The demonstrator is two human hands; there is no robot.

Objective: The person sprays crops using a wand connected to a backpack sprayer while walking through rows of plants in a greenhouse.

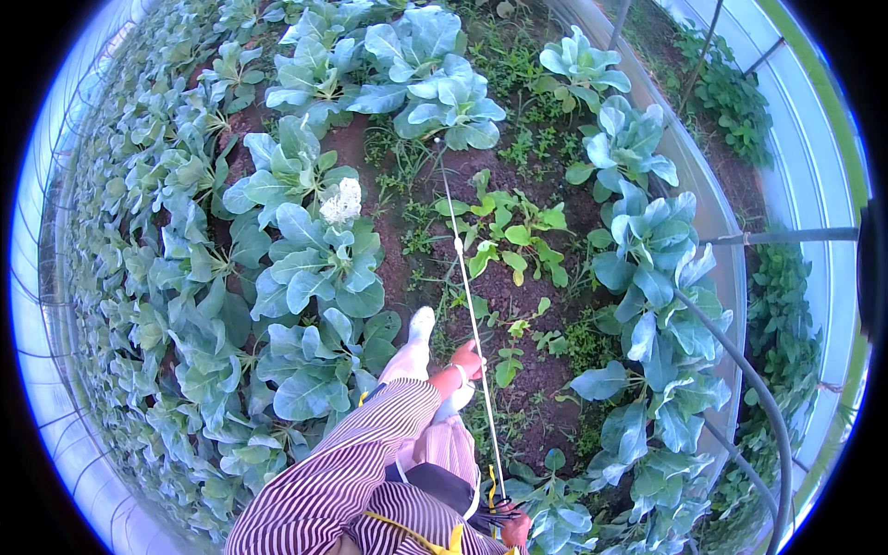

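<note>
A long thin white wand [474, 312], which looks like a sprayer lance, runs from near my waist up to a small dark tip beside a cabbage-like plant [454, 104]. My left hand [468, 361], with a pale band at the wrist, closes around the wand's lower middle. At the bottom edge my right hand [515, 527] grips its near end, beside dark cords and a yellow strap that partly hide the fingers. Under the wand's middle, to its right, grows a low light-green leafy plant [517, 236]. My striped sleeves cover both forearms.
Dense rows of blue-green leafy plants [312, 270] fill the left, one bearing a white clump [341, 201]. More such plants [652, 243] line the right, beside clear plastic sheeting [721, 201] and curved metal poles [763, 395]. My pale shoe [421, 322] stands on weedy soil between them.
</note>
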